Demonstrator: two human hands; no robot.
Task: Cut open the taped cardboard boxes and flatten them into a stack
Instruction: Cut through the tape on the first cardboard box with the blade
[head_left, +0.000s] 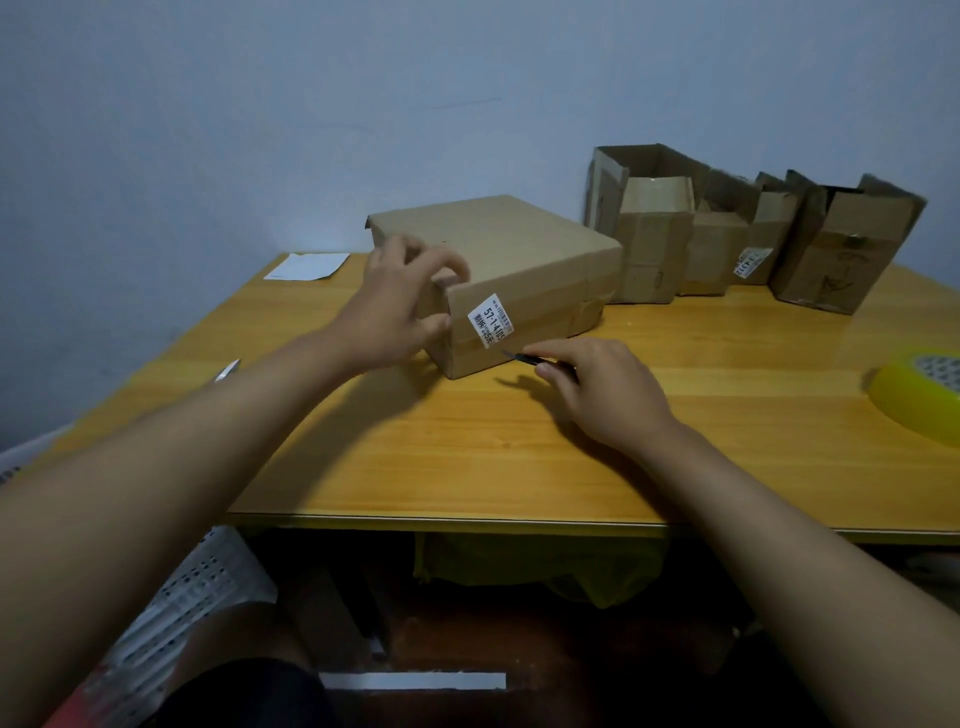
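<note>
A taped brown cardboard box (519, 260) with a white label lies on the wooden table (519, 457), slightly tilted. My left hand (400, 312) grips its near left corner, thumb on the side and fingers curled over the top edge. My right hand (602, 389) holds a thin black-handled knife (524, 357). The blade tip touches the lower front face of the box, just below the label.
Several opened cardboard boxes (727, 234) stand in a row at the back right by the wall. A yellow tape roll (919, 395) lies at the right edge. White paper (306, 266) is at the back left, and a small metal object (227, 370) sits near the left edge.
</note>
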